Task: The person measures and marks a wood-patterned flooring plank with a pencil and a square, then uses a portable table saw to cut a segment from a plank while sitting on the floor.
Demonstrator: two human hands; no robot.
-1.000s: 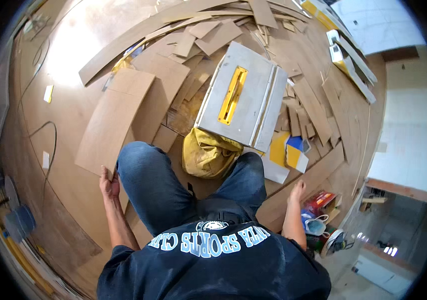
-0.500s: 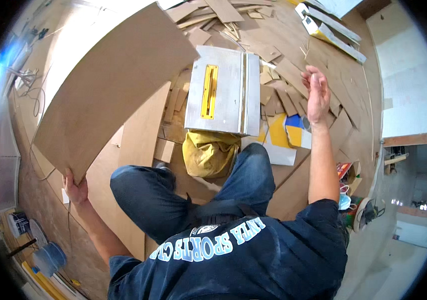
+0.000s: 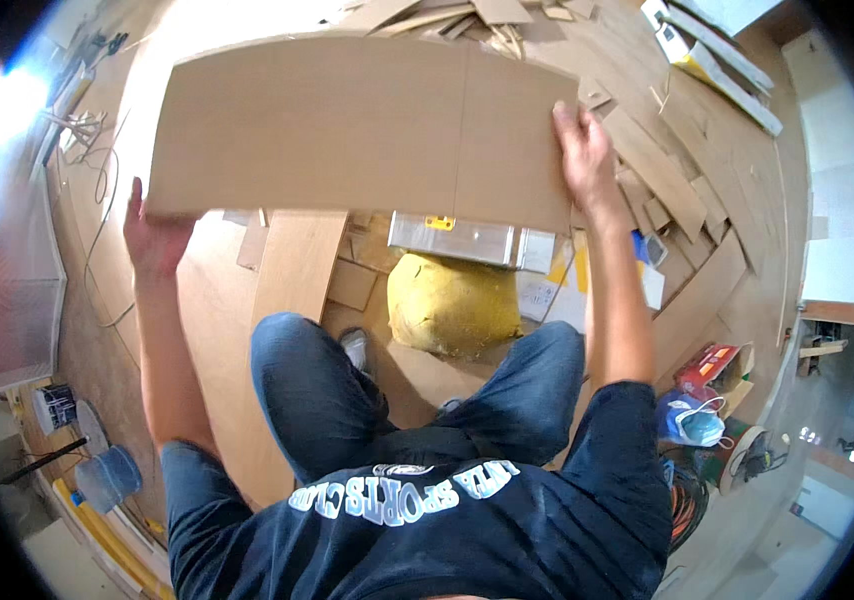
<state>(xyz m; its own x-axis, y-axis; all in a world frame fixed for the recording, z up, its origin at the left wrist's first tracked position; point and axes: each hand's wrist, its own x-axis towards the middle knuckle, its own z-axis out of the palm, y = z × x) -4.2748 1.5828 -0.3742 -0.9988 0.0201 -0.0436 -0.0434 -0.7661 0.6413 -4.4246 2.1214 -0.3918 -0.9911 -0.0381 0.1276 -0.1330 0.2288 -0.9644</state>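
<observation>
I hold a wide brown floorboard [image 3: 327,125] level across in front of me, with a thin line crossing it right of its middle. My left hand [image 3: 159,235] is closed on its near left corner, thumb up along the end and fingers partly hidden. At the right end my right hand [image 3: 585,150] grips the edge, thumb near the far corner. Under the board, a silver table saw [image 3: 467,240] shows only its near strip and the tip of its yellow insert [image 3: 439,223]. A dusty yellow cloth bag [image 3: 452,305] bulges below the saw, between my knees.
Board offcuts [image 3: 657,170] lie scattered beyond and right of the saw. A long plank [image 3: 292,270] lies left of it. A red box [image 3: 712,370] and a blue mask [image 3: 699,425] sit by my right elbow. A cable [image 3: 107,200] trails at left, near a bright lamp [image 3: 12,100].
The board has swung from a slant at the left to lie across, now covering most of the saw. My right hand, empty before, has taken its right end.
</observation>
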